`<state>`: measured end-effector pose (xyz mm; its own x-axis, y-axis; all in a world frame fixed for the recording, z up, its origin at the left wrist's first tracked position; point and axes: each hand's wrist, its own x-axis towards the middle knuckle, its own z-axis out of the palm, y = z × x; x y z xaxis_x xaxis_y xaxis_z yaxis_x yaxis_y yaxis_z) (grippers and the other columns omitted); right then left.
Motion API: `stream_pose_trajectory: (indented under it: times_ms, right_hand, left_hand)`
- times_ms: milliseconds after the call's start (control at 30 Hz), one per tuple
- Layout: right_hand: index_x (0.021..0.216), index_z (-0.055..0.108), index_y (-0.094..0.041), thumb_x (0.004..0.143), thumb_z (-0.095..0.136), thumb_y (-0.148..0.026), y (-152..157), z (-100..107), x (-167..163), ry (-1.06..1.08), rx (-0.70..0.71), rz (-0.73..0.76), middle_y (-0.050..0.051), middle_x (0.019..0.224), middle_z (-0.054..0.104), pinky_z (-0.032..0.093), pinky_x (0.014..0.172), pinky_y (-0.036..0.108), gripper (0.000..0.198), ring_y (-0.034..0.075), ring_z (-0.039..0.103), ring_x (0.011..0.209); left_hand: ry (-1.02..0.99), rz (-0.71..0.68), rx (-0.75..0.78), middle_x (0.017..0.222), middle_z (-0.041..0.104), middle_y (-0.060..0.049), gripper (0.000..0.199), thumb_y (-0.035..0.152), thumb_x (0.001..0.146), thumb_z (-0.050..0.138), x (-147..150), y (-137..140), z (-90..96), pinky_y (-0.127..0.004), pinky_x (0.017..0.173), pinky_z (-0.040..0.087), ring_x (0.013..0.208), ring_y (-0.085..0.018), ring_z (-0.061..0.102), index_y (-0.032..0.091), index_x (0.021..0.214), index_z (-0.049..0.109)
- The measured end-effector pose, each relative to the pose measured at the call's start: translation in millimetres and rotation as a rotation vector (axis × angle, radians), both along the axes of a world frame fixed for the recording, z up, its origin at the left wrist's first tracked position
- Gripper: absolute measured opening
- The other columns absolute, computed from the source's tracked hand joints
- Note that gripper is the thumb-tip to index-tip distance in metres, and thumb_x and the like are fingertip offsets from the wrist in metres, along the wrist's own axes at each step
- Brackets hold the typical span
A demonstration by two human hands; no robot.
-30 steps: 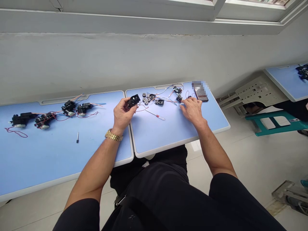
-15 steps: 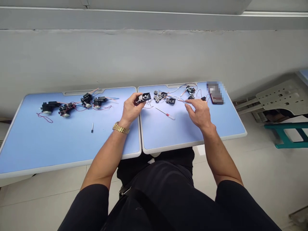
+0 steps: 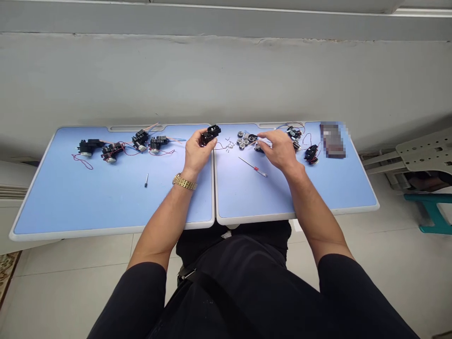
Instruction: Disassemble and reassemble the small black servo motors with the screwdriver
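My left hand (image 3: 198, 151) is closed around a black plastic motor housing (image 3: 210, 134), lifted above the seam between the two tables. Its open-topped end sticks up past my fingertips. A dark wire trails from beneath it toward scattered small screws (image 3: 230, 145). On the right, my right hand (image 3: 278, 147) is reaching in with thumb and forefinger a little apart, beside a black plastic shell (image 3: 253, 138). Several silver wheel-like parts (image 3: 242, 140) lie just left of that shell, with blue and orange wires among them. Another black shell is partly covered by my right hand.
Several black motor units (image 3: 140, 140) with red and coloured wires lie on the left table (image 3: 88, 202). A small dark-ended screwdriver bit (image 3: 146, 180) is nearer me. A clear-handled screwdriver (image 3: 253, 166) and a wired motor unit (image 3: 311, 154) are on the right table, beside a blurred dark object (image 3: 333, 140).
My right hand has left the pale wires and moved left to the black shells. My left hand has tilted the housing. A motor unit near the blurred object is now uncovered. The view has shifted.
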<state>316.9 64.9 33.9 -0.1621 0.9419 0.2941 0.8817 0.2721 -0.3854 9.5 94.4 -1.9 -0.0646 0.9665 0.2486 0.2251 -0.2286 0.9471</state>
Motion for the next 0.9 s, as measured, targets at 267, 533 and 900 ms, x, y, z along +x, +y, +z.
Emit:
stream_pose_trajectory:
  times_ms: [267, 533, 900]
  right_hand:
    - [0.130, 0.078, -0.021, 0.105, 0.058, -0.031, 26.1, -5.9, -18.1, -0.062, -0.022, 0.003, 0.016, 0.138, 0.079, 0.042, 0.114, 0.058, 0.033, 0.041, 0.063, 0.133]
    - [0.118, 0.081, -0.025, 0.099, 0.064, -0.030, 17.3, -23.2, -7.1, 0.083, 0.060, 0.002, 0.014, 0.130, 0.082, 0.048, 0.110, 0.060, 0.027, 0.040, 0.068, 0.126]
    - [0.118, 0.080, -0.025, 0.099, 0.064, -0.032, 16.7, -28.8, -2.1, 0.124, 0.075, 0.010, 0.014, 0.130, 0.083, 0.049, 0.113, 0.062, 0.026, 0.040, 0.069, 0.127]
  left_hand:
    - [0.004, -0.074, -0.031, 0.111, 0.083, -0.006, 0.040, 0.035, 0.088, 0.088, -1.9, -2.0, 6.6, -0.031, 0.083, 0.062, 0.092, -0.018, 0.074, 0.022, 0.125, 0.079]
    - [0.076, -0.154, -0.004, 0.115, 0.083, -0.004, 0.040, 0.017, 0.086, 0.078, -1.4, -8.0, 14.0, -0.032, 0.095, 0.062, 0.102, -0.019, 0.075, 0.023, 0.126, 0.081]
    - [0.072, -0.248, 0.061, 0.132, 0.082, -0.007, 0.037, 0.019, 0.090, 0.077, 2.8, -14.3, 13.9, -0.035, 0.099, 0.065, 0.116, -0.021, 0.076, 0.025, 0.126, 0.081]
